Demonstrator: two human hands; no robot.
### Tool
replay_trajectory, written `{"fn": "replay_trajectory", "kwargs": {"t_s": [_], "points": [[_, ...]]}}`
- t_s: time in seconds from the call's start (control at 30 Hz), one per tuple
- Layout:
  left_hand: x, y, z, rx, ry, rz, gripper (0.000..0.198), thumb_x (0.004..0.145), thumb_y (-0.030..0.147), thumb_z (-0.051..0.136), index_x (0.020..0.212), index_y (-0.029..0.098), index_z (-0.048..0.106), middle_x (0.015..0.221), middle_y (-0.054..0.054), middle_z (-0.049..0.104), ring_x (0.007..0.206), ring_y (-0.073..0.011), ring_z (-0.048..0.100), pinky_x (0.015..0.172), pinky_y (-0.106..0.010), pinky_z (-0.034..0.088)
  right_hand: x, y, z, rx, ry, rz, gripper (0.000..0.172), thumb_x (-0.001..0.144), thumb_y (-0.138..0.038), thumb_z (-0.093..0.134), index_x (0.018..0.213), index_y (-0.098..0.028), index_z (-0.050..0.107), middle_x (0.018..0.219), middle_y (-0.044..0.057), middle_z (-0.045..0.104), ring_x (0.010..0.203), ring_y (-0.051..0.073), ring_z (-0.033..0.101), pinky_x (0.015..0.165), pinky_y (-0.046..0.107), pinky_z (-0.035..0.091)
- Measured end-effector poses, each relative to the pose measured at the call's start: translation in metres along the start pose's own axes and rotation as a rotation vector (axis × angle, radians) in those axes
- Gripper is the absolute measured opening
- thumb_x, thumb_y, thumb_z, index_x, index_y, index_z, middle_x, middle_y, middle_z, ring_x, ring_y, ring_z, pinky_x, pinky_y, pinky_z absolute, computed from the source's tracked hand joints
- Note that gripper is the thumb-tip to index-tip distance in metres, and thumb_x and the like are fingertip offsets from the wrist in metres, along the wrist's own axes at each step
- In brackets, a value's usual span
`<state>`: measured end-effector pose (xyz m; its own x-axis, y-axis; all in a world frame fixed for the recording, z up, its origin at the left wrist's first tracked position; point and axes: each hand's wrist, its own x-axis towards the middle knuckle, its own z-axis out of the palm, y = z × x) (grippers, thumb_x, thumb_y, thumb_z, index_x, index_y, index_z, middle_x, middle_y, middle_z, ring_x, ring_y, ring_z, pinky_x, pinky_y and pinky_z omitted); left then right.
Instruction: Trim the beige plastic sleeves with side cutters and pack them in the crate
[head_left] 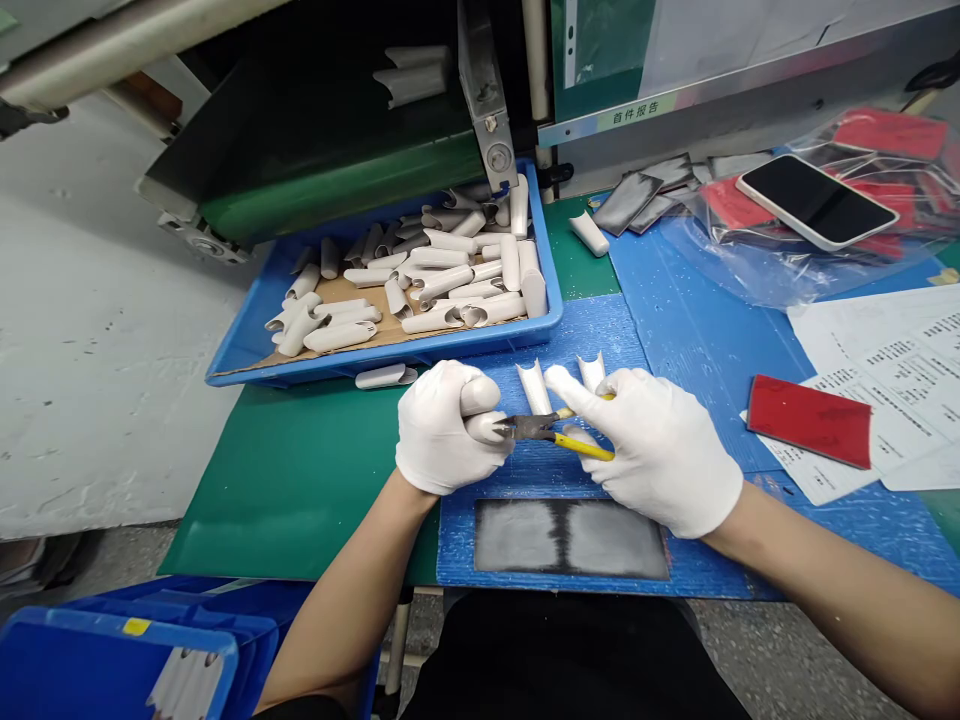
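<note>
Crates (127, 650): below left hand
Left hand (446, 430): fist at cutter tips
Right hand (656, 450): gripping yellow side cutters (581, 447)
Tray (382, 360): many white channels (450, 265) left

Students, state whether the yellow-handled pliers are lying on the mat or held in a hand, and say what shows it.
Held: the yellow-handled pliers sit in the right hand, its gloved fingers wrapped around the yellow handles.

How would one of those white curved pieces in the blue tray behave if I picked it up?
The white curved pieces in the blue tray probably feel stiff, since they keep their shape heaped together. Thin hollow walls suggest they're light for their size. Their rounded backs could rock or roll if pushed.
</note>
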<state>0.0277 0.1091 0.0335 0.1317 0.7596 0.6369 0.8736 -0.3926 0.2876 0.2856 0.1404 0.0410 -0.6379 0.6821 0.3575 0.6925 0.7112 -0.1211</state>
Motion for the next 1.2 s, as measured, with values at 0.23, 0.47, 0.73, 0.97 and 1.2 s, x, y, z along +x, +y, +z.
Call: {"fn": "replay_trajectory", "kwargs": {"t_s": [0.23,0.47,0.73,0.97,1.2], "points": [[0.001,0.002,0.000,0.015,-0.011,0.000,0.028,0.073,0.026,0.069,0.089,0.025,0.046,0.077,0.000,0.051,0.065,-0.0183,0.047,0.063,-0.035,0.039,-0.003,-0.004,-0.003,0.016,-0.027,-0.006,0.054,0.105,-0.033,0.054,0.159,-0.033,0.053,0.099,0.010,0.073,0.078,0.024,0.067,0.059,0.031,0.034],[0.002,-0.003,0.006,0.116,-0.024,-0.047,0.026,0.079,0.029,0.068,0.093,0.025,0.046,0.082,-0.002,0.055,0.072,-0.0208,0.052,0.068,-0.037,0.044,0.003,0.025,0.003,0.200,-0.047,0.280,0.061,0.102,-0.042,0.059,0.162,-0.038,0.048,0.106,0.006,0.076,0.083,0.025,0.072,0.068,0.034,0.051],[0.004,-0.010,0.005,0.017,-0.007,-0.076,0.038,0.077,0.029,0.075,0.107,0.023,0.053,0.104,-0.008,0.065,0.097,-0.0268,0.064,0.087,-0.042,0.053,0.030,0.115,0.026,-0.047,-0.251,0.767,0.050,0.096,-0.058,0.062,0.135,-0.027,0.068,0.121,0.017,0.069,0.097,0.034,0.068,0.077,0.046,0.055],[0.003,-0.014,0.009,-0.052,0.202,0.088,0.050,0.069,0.026,0.085,0.110,0.026,0.057,0.110,-0.010,0.062,0.120,-0.0367,0.060,0.101,-0.057,0.051,0.028,0.111,0.040,-0.276,-0.075,0.633,0.065,0.099,-0.057,0.063,0.144,-0.010,0.059,0.123,0.030,0.064,0.113,0.047,0.061,0.087,0.064,0.052],[-0.016,0.020,0.006,-0.314,0.203,-0.088,0.057,0.078,0.051,0.087,0.123,0.038,0.055,0.123,-0.010,0.058,0.120,-0.0328,0.061,0.100,-0.061,0.056,0.020,0.024,0.010,0.936,-0.112,0.393,0.065,0.107,-0.073,0.033,0.128,-0.020,0.063,0.095,0.010,0.069,0.075,0.021,0.061,0.061,0.034,0.049]]}}
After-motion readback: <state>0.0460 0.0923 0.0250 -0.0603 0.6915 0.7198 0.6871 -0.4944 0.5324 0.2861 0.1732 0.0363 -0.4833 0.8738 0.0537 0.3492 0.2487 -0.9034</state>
